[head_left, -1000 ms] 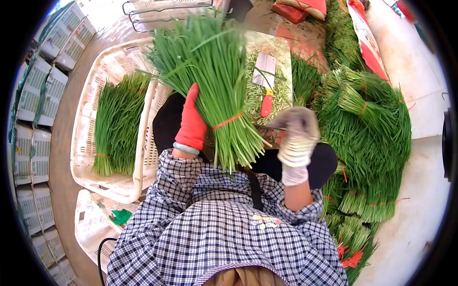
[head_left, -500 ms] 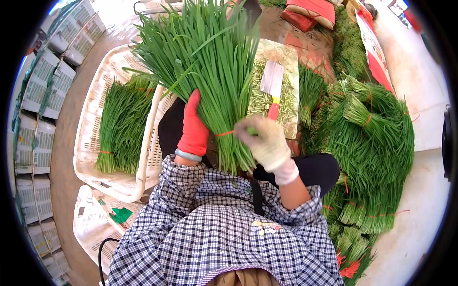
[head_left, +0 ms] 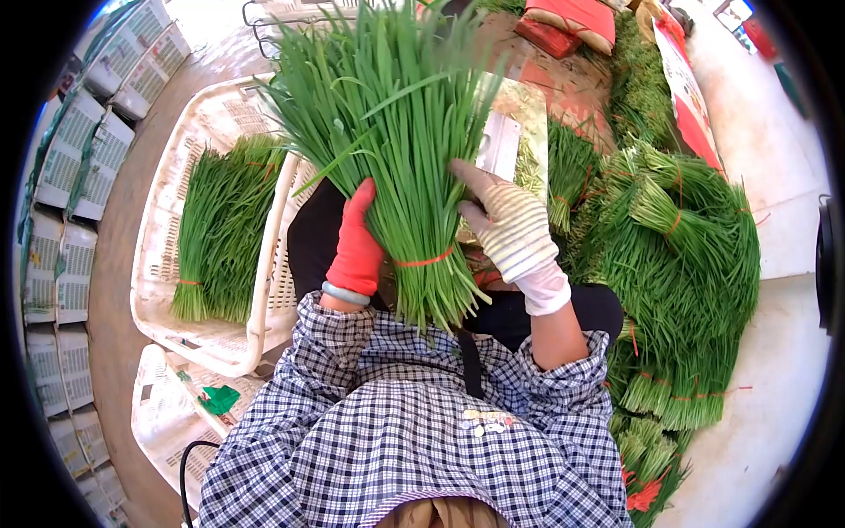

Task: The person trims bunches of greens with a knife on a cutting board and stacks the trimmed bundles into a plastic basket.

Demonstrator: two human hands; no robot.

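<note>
A thick bunch of garlic chives [head_left: 414,176] stands nearly upright before my lap, its leaves fanning out at the top and pale cut stems at the bottom. An orange-red band [head_left: 424,261] circles its lower part. My left hand [head_left: 356,242], in a red glove, grips the bunch from the left, thumb along the leaves. On the opposite side my right hand [head_left: 512,224], in a cream striped glove, clasps it above the band; its far fingers are partly hidden. Behind that hand lies a cleaver [head_left: 499,145], its handle mostly covered, on a cutting board [head_left: 533,123] with stem trimmings.
At left, a white plastic crate [head_left: 145,290] holds banded chives [head_left: 224,238]. Another white crate [head_left: 163,422] sits below it. Many chive bundles [head_left: 687,264] are heaped at right beside a pale wall [head_left: 788,238]. Stacked crates [head_left: 57,273] line the far left. Red bands [head_left: 647,495] lie bottom right.
My right hand has moved from the band up and right onto the side of the leaves. The bunch has turned more upright and shifted slightly right, covering more of the board and cleaver.
</note>
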